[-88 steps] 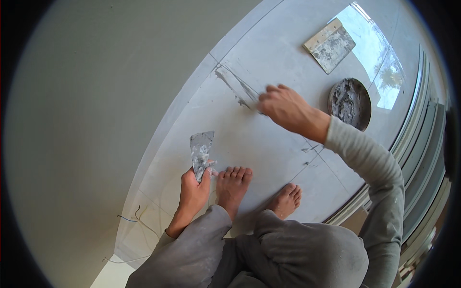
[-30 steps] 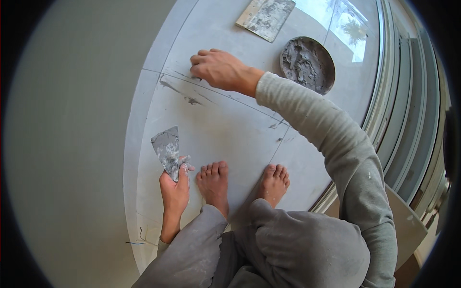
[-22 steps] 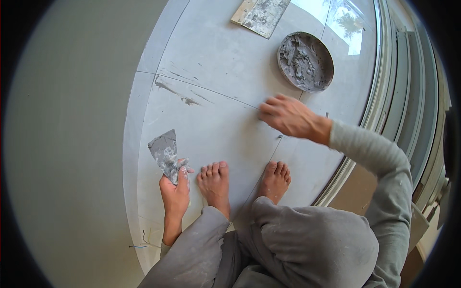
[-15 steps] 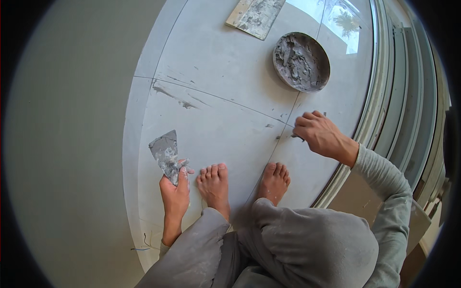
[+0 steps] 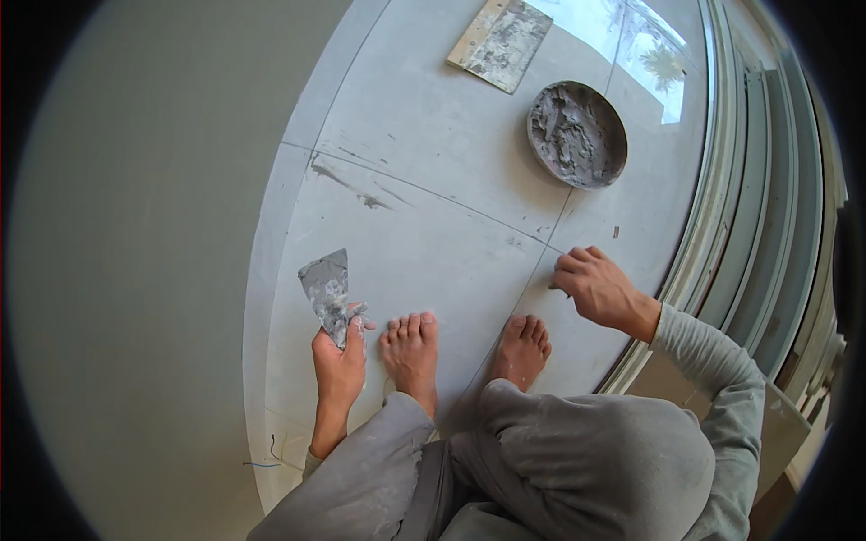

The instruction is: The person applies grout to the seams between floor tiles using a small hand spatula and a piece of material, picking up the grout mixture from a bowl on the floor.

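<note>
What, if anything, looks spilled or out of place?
Dark grey paste-like streaks smear the pale grey floor tiles near the plain grey wall; they look odd because the surface around them is mostly unmarked.

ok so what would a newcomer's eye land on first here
Probably the round pan of lumpy grey paste, dark against the pale tiled floor at upper right. Next, the smeared scraper in the left hand, left of the bare feet, and the dark streaks beside a tile joint at upper left of centre.
</note>
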